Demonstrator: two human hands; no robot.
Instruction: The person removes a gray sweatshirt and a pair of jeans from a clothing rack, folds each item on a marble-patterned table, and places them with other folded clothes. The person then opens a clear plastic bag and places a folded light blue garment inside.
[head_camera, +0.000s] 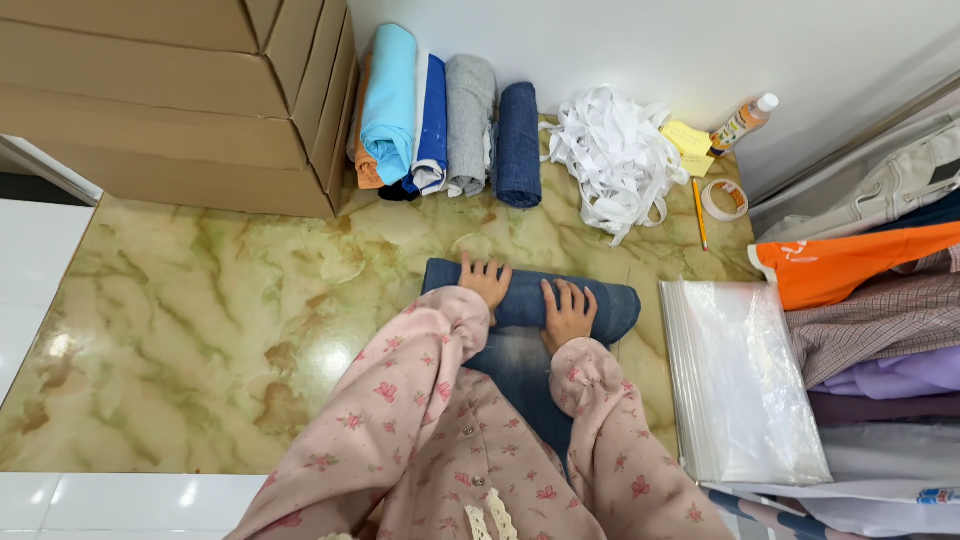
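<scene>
Now both on blue denim roll (600, 305), mid surface (200, 320), near body. Left hand (486, 280) flat, fingers spread, pressing roll's left part. Right hand (567, 312) same, right part. Looks soft, thick, a bit heavy, springy; best held at both ends.

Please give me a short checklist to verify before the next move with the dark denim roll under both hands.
1. Left hand flat on the denim roll: ok.
2. Right hand flat on it too: ok.
3. Roll ends even: cannot tell, the left end is hidden.
4. Floor ahead of the roll free: ok.
5. Unrolled denim tail lies straight: cannot tell, sleeves cover it.
6. Stack of clear plastic bags close on the right: ok.
</scene>
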